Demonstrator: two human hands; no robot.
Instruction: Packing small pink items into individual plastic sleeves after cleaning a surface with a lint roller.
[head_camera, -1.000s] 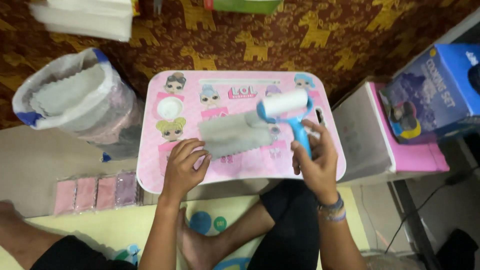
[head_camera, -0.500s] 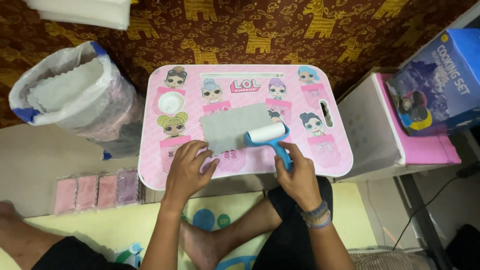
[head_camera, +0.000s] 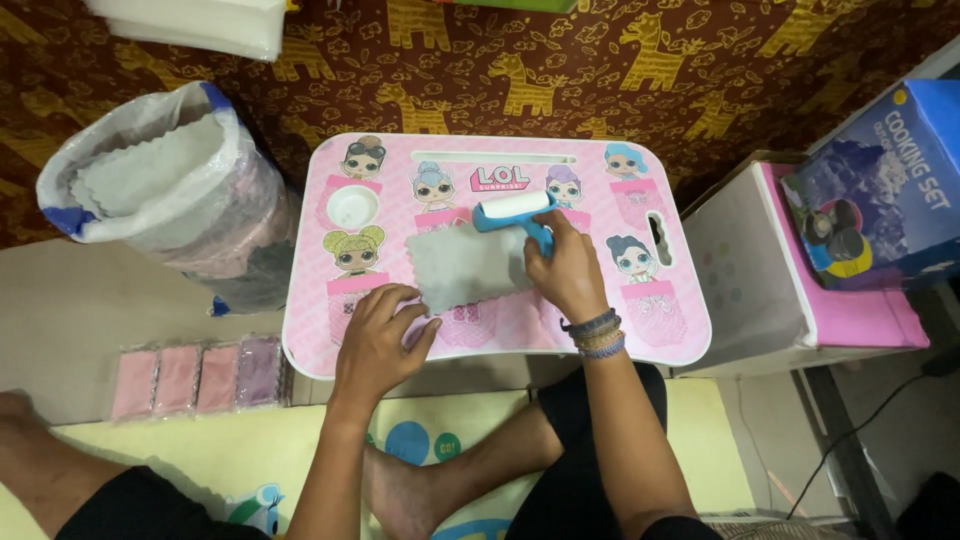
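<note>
A small grey cloth (head_camera: 466, 266) lies flat in the middle of a pink lap table (head_camera: 670, 330) printed with cartoon dolls. My left hand (head_camera: 385, 335) presses down on the cloth's near left corner, fingers spread. My right hand (head_camera: 567, 267) grips the blue handle of a lint roller (head_camera: 512, 211), whose white roll rests at the cloth's far right edge.
A large clear plastic bag (head_camera: 170, 195) of grey cloths stands left of the table. Pink and purple packets (head_camera: 195, 378) lie on the floor at the near left. A white box (head_camera: 760, 270) and a blue toy box (head_camera: 880, 190) sit to the right. My crossed legs are under the table.
The lint roller went from the cloth's far right down to its near edge, then back up to the far right edge. My left hand stayed on the cloth's near left corner.
</note>
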